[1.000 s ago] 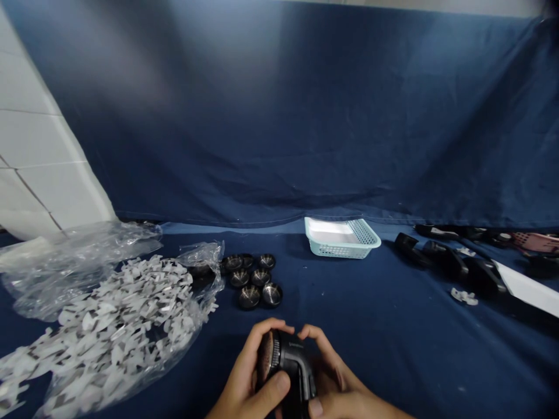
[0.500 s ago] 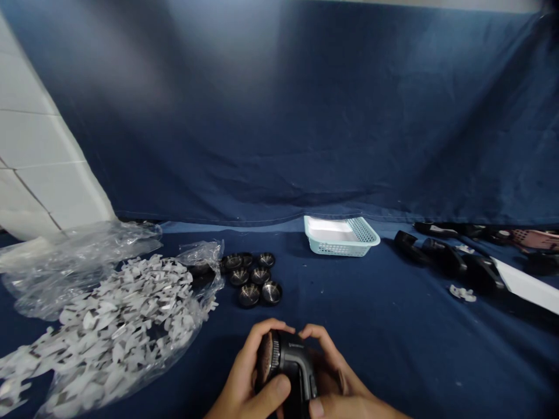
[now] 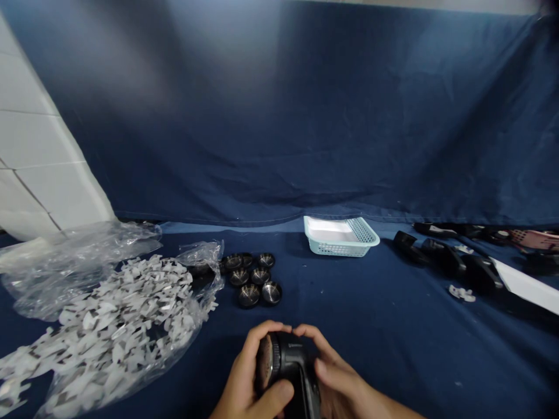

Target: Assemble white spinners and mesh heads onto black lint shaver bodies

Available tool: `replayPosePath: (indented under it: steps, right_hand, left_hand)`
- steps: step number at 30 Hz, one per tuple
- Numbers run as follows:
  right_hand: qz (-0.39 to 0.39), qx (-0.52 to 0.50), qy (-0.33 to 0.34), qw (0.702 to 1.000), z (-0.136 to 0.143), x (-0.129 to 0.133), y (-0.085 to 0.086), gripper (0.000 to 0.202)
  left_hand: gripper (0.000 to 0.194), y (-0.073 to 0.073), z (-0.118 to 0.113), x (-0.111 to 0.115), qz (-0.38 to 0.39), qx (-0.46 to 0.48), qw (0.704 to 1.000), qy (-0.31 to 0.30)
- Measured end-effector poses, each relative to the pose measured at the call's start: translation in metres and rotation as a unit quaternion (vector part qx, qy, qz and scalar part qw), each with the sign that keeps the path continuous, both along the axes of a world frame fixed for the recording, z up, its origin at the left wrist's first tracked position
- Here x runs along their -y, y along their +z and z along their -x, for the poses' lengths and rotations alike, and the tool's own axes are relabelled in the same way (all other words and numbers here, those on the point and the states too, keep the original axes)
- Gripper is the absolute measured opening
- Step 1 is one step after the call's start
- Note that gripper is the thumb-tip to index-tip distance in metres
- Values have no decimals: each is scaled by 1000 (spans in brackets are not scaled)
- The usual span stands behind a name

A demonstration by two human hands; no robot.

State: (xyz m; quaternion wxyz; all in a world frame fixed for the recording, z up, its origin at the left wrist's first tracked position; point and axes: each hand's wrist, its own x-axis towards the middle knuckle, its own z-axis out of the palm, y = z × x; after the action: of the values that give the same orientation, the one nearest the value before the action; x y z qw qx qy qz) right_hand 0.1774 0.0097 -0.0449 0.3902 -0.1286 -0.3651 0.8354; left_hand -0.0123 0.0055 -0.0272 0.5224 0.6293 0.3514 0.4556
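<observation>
A black fabric shaver (image 3: 293, 358) with a round perforated metal head and a ribbed ring is at the bottom centre, its head facing left. My left hand (image 3: 247, 375) wraps round the head end, index finger over the top and thumb on the near side. From the other side my right hand (image 3: 338, 372) grips the body, its index finger on top and its thumb against the rear side. The lower end of the handle runs out of view. Beyond my hands several black round caps with perforated metal centres (image 3: 249, 295) lie grouped on the dark blue cloth.
At left, a heap of small grey-white plastic pieces (image 3: 126, 331) spreads over a clear plastic bag (image 3: 87, 265). A light-blue basket (image 3: 340, 249) holding white paper stands at the back. Black housings (image 3: 445, 259) and a white plastic part (image 3: 462, 293) lie at right. A blue curtain hangs behind.
My right thumb has moved up from the lower handle to the rear side of the body. My two index fingertips have come closer together on top. The shaver stays almost in place.
</observation>
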Motion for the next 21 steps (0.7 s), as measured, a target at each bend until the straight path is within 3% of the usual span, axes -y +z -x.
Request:
replayPosePath:
  steps: [4, 9, 21]
  right_hand:
    - [41, 7, -24, 999, 3, -1, 0, 49]
    - [75, 35, -63, 995, 4, -2, 5, 51]
    - [74, 31, -46, 996, 3, -3, 7, 61]
  left_hand:
    - [56, -9, 1, -4, -61, -15, 998, 4]
    - [54, -4, -4, -4, 46, -10, 999, 17]
    - [56, 0, -8, -3, 110, 21, 994, 17]
